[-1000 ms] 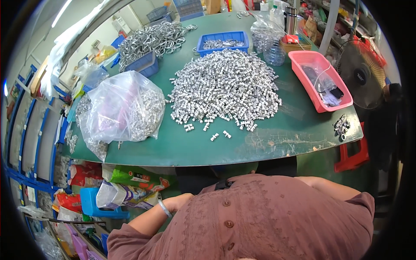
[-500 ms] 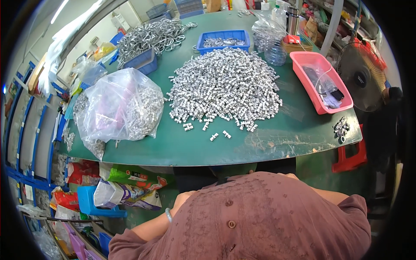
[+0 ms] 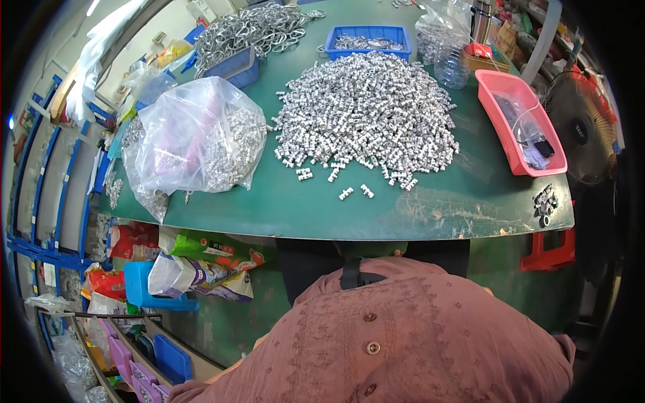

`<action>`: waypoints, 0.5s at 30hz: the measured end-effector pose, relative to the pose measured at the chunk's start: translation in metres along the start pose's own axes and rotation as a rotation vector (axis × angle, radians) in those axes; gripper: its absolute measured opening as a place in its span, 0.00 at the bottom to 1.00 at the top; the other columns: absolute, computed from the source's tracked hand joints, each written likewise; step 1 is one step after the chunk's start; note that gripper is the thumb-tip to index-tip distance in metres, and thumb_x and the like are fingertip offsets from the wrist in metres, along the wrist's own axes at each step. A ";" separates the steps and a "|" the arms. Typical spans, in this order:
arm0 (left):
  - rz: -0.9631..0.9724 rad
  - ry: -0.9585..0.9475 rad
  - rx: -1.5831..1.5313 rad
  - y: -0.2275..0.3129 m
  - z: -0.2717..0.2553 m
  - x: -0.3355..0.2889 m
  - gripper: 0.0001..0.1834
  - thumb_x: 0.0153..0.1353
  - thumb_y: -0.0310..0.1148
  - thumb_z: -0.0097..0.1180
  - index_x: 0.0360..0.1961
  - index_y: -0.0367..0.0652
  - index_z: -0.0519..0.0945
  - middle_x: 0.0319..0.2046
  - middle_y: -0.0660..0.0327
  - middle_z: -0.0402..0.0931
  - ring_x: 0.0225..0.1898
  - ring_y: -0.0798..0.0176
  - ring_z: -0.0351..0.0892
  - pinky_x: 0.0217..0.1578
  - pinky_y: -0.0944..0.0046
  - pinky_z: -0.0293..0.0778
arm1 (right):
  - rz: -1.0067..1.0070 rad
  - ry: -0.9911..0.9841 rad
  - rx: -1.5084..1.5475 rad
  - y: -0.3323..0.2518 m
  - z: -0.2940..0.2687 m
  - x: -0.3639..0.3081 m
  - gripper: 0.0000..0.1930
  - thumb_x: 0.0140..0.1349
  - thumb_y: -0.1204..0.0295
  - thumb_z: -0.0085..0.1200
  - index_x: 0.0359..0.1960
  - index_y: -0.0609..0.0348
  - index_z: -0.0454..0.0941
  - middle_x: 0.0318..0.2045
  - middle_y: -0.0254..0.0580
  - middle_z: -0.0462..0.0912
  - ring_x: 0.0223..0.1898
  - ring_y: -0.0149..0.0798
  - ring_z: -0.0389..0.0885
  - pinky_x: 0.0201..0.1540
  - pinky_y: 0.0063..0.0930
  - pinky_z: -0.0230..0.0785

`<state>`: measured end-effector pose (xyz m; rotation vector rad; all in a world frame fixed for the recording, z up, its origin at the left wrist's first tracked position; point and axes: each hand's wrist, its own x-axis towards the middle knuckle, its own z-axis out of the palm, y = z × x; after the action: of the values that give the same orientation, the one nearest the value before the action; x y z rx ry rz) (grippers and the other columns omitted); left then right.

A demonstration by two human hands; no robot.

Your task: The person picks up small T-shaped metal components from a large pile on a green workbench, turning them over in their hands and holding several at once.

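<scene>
Fingers are hidden, spread and hold untellable; two loose metal pieces (image 3: 346,193) converge lengthwise toward the pile (image 3: 368,114).

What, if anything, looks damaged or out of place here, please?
The green table looks scuffed at front right, its coating seemingly worn in pale patches. Two silvery pieces lie apart in front of the heap.

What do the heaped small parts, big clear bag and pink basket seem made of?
Heaped small parts: probably metal, silvery and shiny with bright highlights; coated plastic is possible.
Big clear bag: thin, glossy plastic film, judging by its creases and see-through sides.
Pink basket: likely moulded plastic, evenly coloured, with perforated walls.
</scene>
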<state>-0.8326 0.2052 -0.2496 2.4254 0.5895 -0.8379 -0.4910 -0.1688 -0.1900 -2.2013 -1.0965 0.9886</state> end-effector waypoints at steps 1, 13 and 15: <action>-0.014 -0.032 -0.010 -0.002 0.004 -0.003 0.14 0.47 0.40 0.53 0.30 0.40 0.78 0.24 0.52 0.77 0.27 0.50 0.76 0.26 0.60 0.71 | 0.007 -0.027 0.003 -0.001 0.001 -0.003 0.14 0.51 0.72 0.50 0.40 0.61 0.73 0.40 0.44 0.76 0.32 0.46 0.77 0.32 0.32 0.70; -0.061 -0.251 -0.081 -0.020 0.009 -0.002 0.14 0.48 0.39 0.53 0.30 0.40 0.78 0.24 0.52 0.77 0.27 0.51 0.76 0.26 0.61 0.71 | 0.052 -0.288 0.000 0.002 -0.015 -0.007 0.15 0.49 0.72 0.51 0.40 0.61 0.74 0.40 0.46 0.77 0.34 0.47 0.77 0.34 0.33 0.70; -0.062 -0.268 -0.088 -0.021 0.007 0.000 0.14 0.48 0.39 0.54 0.29 0.40 0.78 0.24 0.52 0.77 0.27 0.51 0.77 0.26 0.61 0.71 | 0.049 -0.333 -0.004 0.002 -0.018 -0.005 0.15 0.49 0.72 0.51 0.40 0.61 0.74 0.40 0.46 0.77 0.34 0.47 0.77 0.34 0.33 0.70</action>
<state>-0.8469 0.2176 -0.2612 2.1775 0.5870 -1.1161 -0.4782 -0.1761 -0.1779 -2.1244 -1.1895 1.4131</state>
